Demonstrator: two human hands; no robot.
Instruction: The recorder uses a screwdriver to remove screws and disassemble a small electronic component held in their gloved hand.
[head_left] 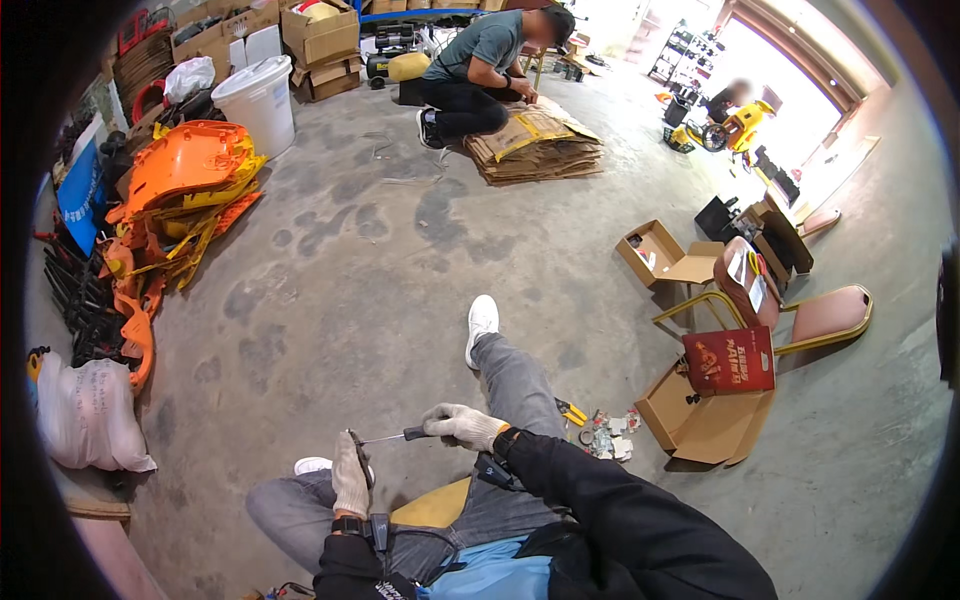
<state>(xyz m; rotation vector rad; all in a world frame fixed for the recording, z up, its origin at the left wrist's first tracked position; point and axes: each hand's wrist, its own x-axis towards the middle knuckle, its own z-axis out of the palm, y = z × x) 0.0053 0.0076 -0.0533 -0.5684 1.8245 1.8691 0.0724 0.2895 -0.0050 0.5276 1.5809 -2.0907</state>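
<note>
My right hand (pixel 464 425), in a white work glove, is closed round the dark handle of a screwdriver (pixel 413 433). Its thin metal shaft points left, and the tip reaches a small dark part (pixel 357 440) at my left hand (pixel 350 480). That hand, gloved too, is wrapped round the part. Most of the part is hidden by the fingers, so its kind cannot be made out. Both hands are above my lap, between my bent left leg and outstretched right leg. Yellow-handled pliers (pixel 572 412) lie on the floor beyond my right knee.
Small loose parts (pixel 610 438) lie near an open cardboard box (pixel 700 428) and a pink chair (pixel 828 316). Orange and yellow panels (pixel 180 175) heap at left, by a white bucket (pixel 258 105). Ahead, another person (pixel 475 75) crouches at stacked cardboard (pixel 530 150).
</note>
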